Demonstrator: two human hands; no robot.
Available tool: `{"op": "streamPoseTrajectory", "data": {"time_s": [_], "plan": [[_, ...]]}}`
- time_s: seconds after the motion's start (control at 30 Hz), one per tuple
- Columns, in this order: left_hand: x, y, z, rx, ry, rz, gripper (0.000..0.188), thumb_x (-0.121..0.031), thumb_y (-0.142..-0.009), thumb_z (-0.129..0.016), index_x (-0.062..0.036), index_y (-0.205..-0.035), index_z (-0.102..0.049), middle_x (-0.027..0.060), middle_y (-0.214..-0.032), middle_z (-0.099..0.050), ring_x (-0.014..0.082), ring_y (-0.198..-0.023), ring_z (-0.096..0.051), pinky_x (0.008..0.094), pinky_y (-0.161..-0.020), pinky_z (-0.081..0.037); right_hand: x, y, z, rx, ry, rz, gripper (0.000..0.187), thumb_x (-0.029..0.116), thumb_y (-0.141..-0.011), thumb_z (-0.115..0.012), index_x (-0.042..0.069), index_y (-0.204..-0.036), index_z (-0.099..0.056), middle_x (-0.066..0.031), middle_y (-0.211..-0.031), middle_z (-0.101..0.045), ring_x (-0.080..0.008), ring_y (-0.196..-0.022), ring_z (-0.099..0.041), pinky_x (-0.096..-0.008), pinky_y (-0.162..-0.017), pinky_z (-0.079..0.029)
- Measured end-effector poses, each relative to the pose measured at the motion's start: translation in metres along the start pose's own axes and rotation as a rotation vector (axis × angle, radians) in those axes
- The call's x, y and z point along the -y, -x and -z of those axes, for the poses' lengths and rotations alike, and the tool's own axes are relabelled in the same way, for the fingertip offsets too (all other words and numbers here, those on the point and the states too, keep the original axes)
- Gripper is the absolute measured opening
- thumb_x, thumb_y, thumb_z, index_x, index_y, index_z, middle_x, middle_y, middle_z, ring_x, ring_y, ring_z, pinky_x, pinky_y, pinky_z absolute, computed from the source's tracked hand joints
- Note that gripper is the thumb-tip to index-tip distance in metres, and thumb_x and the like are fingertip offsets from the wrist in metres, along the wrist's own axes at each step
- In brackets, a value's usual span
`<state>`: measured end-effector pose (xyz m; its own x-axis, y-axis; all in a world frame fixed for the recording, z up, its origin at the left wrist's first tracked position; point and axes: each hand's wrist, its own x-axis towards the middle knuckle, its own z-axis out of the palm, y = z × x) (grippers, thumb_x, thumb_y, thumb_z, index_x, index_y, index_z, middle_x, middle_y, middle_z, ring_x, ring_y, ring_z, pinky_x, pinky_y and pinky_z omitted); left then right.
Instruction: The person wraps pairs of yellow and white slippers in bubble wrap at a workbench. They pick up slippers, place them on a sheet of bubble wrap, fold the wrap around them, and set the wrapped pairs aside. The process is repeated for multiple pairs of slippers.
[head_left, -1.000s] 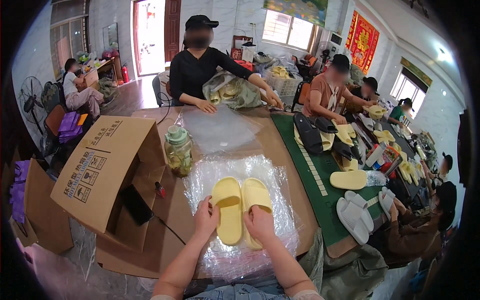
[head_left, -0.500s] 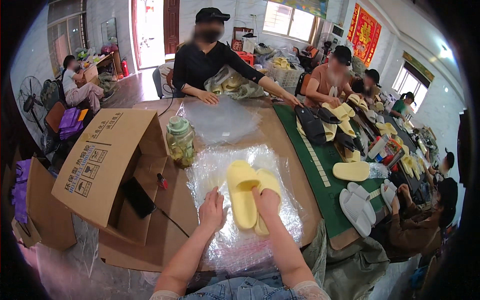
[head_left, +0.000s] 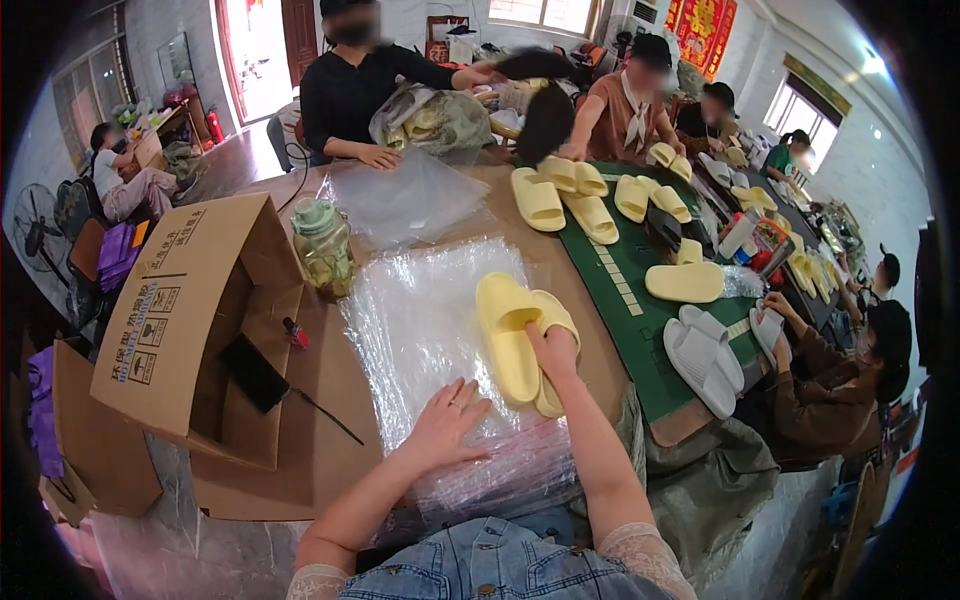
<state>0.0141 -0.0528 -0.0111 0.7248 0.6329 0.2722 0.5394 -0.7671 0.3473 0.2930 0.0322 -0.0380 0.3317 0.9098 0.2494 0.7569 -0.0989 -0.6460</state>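
Brn table [head_left: 335,365] below yellow slippers [head_left: 513,352], toes fwd, long axis sl. L-leaning.

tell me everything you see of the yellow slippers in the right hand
The yellow slippers are a pale pair, each with a thick sole and broad band toward the far end. They look like smooth moulded foam. They are side by side, heels toward the person, the left partly covering the right. The right hand holds them near the right one's band, over the right side of the clear plastic stack.
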Motion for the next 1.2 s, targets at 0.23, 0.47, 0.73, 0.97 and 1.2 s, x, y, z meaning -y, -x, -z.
{"op": "streamPoseTrajectory", "data": {"time_s": [0.23, 0.47, 0.73, 0.97, 1.2], "plan": [[0.009, -0.002, -0.018, -0.083, 0.042, 0.032, 0.048, -0.031, -0.095, -0.065, -0.0105, -0.138, -0.057, 0.0209, -0.141, -0.056, 0.0424, -0.132, -0.051, 0.0493, -0.11, -0.042, -0.014, 0.075, 0.066, -0.124, -0.558, -0.093, 0.035, 0.025, -0.093, -0.07, -0.008, -0.102, -0.068, -0.0216, -0.089, -0.07, -0.0205, -0.083, -0.068, -0.0382, -0.071, -0.052], [-0.002, -0.041, 0.012, -0.045, 0.354, 0.225, 0.04, -0.024, -0.103, -0.05, -0.0096, -0.139, -0.056, 0.0253, -0.128, -0.061, 0.0449, -0.119, -0.057, 0.0481, -0.105, -0.045, 0.034, 0.169, 0.172, 0.377, -0.294, 0.465, 0.045, 0.021, -0.086, -0.075, 0.004, -0.127, -0.065, -0.0153, -0.121, -0.069, -0.033, -0.11, -0.068, -0.0428, -0.096, -0.052], [-0.022, -0.048, 0.012, -0.005, 0.195, 0.049, 0.044, -0.024, -0.105, -0.044, -0.0129, -0.147, -0.051, 0.0264, -0.15, -0.047, 0.0465, -0.138, -0.043, 0.0505, -0.117, -0.033, 0.022, 0.157, 0.163, 0.547, 0.301, 0.195, 0.037, 0.037, -0.089, -0.069, 0.0, -0.087, -0.075, -0.0203, -0.077, -0.07, -0.0402, -0.074, -0.069, -0.0473, -0.07, -0.055], [-0.072, -0.037, 0.028, -0.024, 0.278, -0.133, 0.046, -0.023, -0.104, -0.047, -0.009, -0.148, -0.049, 0.0179, -0.157, -0.041, 0.0443, -0.148, -0.029, 0.0552, -0.122, -0.023, 0.035, 0.127, 0.07, 0.252, 0.099, 0.466, 0.052, 0.045, -0.096, -0.058, 0.003, -0.067, -0.07, -0.0178, -0.065, -0.067, -0.0361, -0.06, -0.067, -0.047, -0.061, -0.053], [-0.09, -0.016, 0.041, -0.023, 0.379, -0.164, 0.049, -0.018, -0.105, -0.043, -0.0081, -0.153, -0.043, 0.014, -0.161, -0.036, 0.0386, -0.152, -0.025, 0.0518, -0.125, -0.017, 0.091, 0.04, -0.01, 0.34, 0.298, 0.161, 0.059, 0.051, -0.099, -0.052, 0.004, -0.07, -0.071, -0.0194, -0.068, -0.068, -0.0372, -0.063, -0.069, -0.0474, -0.063, -0.054]]}}
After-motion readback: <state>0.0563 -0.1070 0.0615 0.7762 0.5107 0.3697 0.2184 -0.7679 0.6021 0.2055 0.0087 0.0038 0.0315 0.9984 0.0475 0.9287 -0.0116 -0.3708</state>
